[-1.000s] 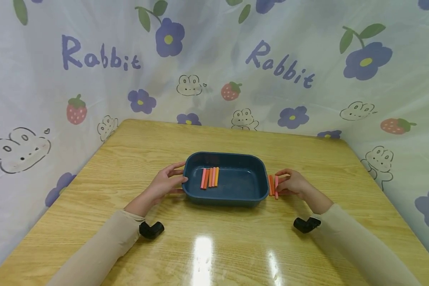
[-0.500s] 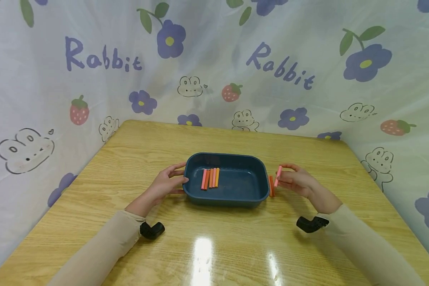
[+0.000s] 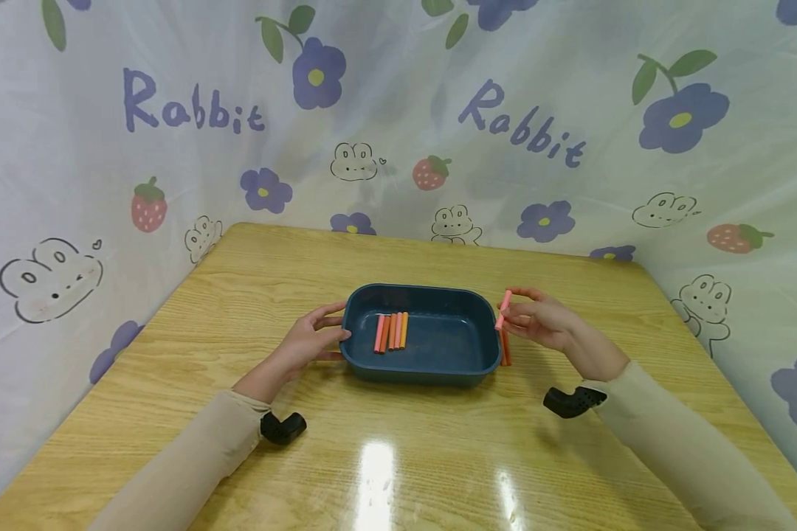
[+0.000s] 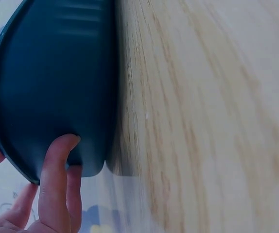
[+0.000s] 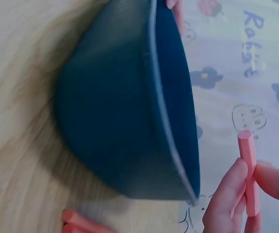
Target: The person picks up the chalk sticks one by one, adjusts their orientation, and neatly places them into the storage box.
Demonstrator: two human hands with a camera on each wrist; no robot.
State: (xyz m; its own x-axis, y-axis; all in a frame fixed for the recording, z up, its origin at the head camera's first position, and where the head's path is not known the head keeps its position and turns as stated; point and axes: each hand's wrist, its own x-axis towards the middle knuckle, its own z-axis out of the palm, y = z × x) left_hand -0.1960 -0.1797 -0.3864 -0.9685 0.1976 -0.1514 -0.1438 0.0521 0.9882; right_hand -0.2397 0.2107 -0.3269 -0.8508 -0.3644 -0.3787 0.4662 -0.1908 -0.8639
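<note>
A dark teal plastic bin with rounded corners stands on the table. My left hand holds its left end, the thumb over the rim and other fingers against the outer wall. Between the thumb and fingers of my right hand is a pink crayon, six-sided and bare of paper, raised and tilted by the bin's right rim. Inside the bin, toward its left, several pink, orange and yellow crayons lie side by side. Orange-red crayons lie outside against the right end, partly hidden under my right hand.
The wooden table shines with light reflections near its front. Behind and beside it hangs a white curtain printed with rabbits, flowers and strawberries. A black wrist mount shows at my left cuff, another black mount at my right.
My right hand has lifted the pink crayon off the table beside the bin, then brought it leftward and up to the right rim. The left hand keeps its hold on the bin.
</note>
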